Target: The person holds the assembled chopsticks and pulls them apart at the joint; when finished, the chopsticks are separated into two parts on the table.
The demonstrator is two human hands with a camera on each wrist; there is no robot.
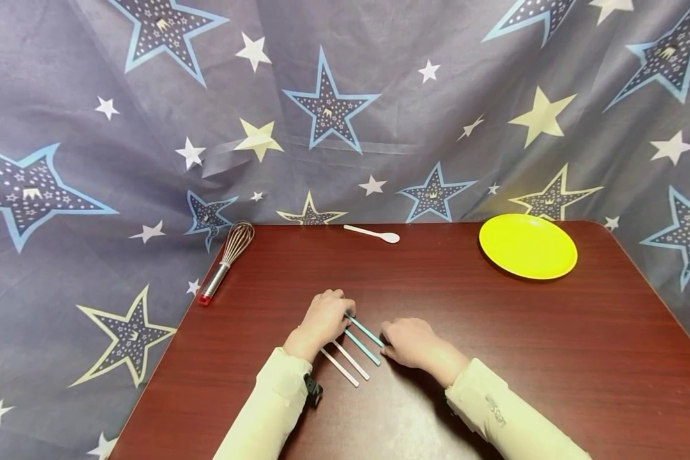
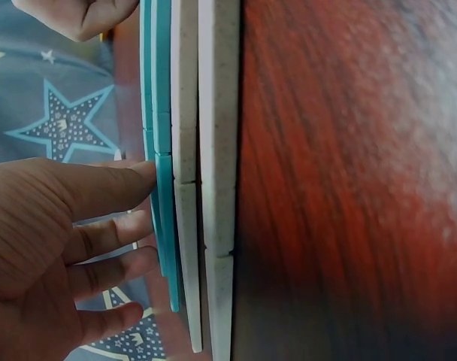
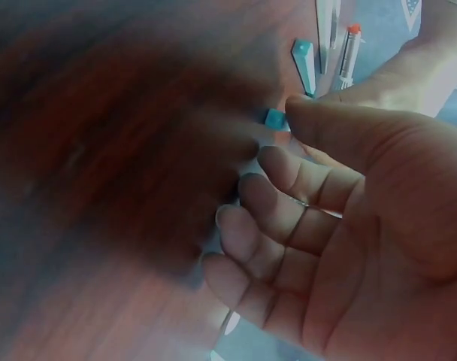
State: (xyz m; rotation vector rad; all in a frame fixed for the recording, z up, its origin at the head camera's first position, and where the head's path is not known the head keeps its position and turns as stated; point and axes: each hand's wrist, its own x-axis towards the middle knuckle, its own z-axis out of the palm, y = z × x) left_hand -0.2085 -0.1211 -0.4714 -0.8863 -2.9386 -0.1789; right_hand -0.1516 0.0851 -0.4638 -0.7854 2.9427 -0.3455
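Two teal chopsticks (image 1: 363,347) and two whitish chopsticks (image 1: 351,360) lie side by side, slanting across the table between my hands. My left hand (image 1: 324,317) is over their far-left ends. In the left wrist view, its thumb and a partly hidden finger pinch the outermost teal chopstick (image 2: 146,75), while the other fingers are spread. Beside that chopstick's opposite end is my right hand (image 1: 411,343). Its thumb meets the square teal end (image 3: 275,119), and its loosely bent fingers (image 3: 236,233) show a gap below it in the right wrist view.
On the brown table (image 1: 471,300), a whisk (image 1: 224,263) with a red-tipped handle lies along the left edge. At the back are a white spoon (image 1: 374,233) and, to the right, a yellow plate (image 1: 528,246). A starry grey curtain (image 1: 379,70) hangs behind.
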